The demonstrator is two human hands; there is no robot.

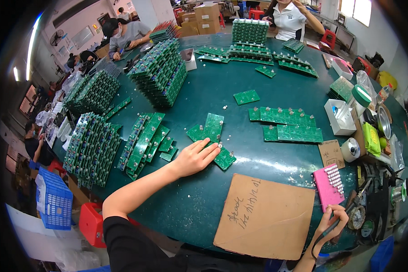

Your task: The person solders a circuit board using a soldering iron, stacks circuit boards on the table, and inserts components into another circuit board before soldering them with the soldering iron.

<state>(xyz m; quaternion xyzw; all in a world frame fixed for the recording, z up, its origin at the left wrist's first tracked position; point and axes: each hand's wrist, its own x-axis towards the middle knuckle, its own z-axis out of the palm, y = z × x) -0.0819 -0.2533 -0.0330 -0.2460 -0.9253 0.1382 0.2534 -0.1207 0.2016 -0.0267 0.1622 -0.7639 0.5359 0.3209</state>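
Note:
My left hand (196, 157) reaches over a few green circuit boards (214, 125) near the table's middle. Its fingers are stretched out and rest on the boards, by a small round white part (220, 145); the thumb is hard to make out. Another end of these boards (225, 158) shows below the fingertips. At the lower right, my right hand (332, 223) is closed around a black corded pen-shaped tool (327, 230) that looks like a soldering iron. Just above that hand lies a pink foam block (327, 192) with rows of small white parts.
A cardboard sheet (265, 217) with handwriting lies in front. Tall stacks of circuit boards (161, 75) stand left; more boards (288, 117) lie right. A white box (340, 117), solder spool (398, 194) and tools line the right edge. Two people sit across the table.

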